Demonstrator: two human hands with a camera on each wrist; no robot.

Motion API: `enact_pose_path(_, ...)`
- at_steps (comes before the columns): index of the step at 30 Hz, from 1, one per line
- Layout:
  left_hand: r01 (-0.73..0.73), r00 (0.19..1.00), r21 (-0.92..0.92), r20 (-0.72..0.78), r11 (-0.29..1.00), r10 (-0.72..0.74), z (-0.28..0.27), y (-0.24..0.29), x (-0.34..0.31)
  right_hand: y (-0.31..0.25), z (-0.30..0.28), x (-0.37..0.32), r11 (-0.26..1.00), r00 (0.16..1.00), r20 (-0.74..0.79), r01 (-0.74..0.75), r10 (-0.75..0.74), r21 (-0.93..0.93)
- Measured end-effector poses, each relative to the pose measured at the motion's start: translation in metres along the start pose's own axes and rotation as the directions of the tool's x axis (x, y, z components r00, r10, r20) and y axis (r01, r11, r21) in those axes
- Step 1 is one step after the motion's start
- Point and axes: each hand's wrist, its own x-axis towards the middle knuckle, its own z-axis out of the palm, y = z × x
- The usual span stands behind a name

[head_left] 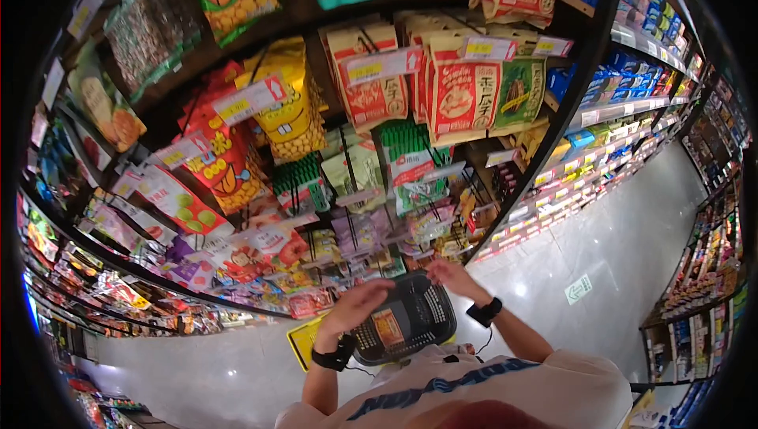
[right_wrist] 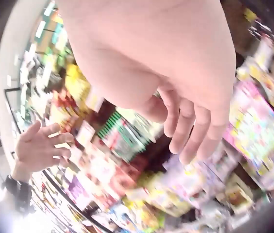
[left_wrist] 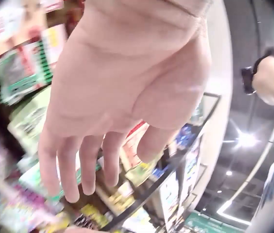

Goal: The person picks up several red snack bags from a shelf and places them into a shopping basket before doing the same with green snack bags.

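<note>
My left hand (head_left: 355, 307) hangs with its fingers extended over the left side of a dark shopping basket (head_left: 417, 295). In the left wrist view the palm and straight fingers show, and nothing is held. Over the basket's far right edge is my right hand (head_left: 458, 281), near the lowest snack bags on the shelf. Its fingers (right_wrist: 188, 126) are loosely bent with nothing between them. An orange-brown packet (head_left: 387, 326) lies in the basket. Beyond the hands hang purple bags (head_left: 363, 228) and green-and-white bags (head_left: 412, 167).
A curved rack holds red nut bags (head_left: 225, 153), yellow smiling-face bags (head_left: 288, 109) and paper-brown seed bags (head_left: 458, 97). Price tags (head_left: 383, 66) jut out from its hooks. A dark rack post (head_left: 580, 82) stands at right. Grey floor (head_left: 616, 232) runs between shelves.
</note>
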Motion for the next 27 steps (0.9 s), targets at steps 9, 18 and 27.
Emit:
enact_pose_path(9,-0.215,0.761,0.477,-0.464,0.852,0.453,-0.079,0.168,0.145,-0.300,-0.041,0.120,0.604,0.694,-0.046,0.590,-0.719,-0.537)
enact_pose_path(18,-0.068,0.491,0.493,-0.740,0.867,0.460,-0.129,0.137,0.258,-0.328,-0.024,0.208,0.506,0.602,-0.206,0.384,-0.772,-0.772)
enact_pose_path(27,-0.306,0.602,0.308,-0.670,0.901,0.434,-0.126,0.140,0.236,-0.310,0.000,0.178,0.532,0.572,-0.251,0.399,-0.781,-0.747)
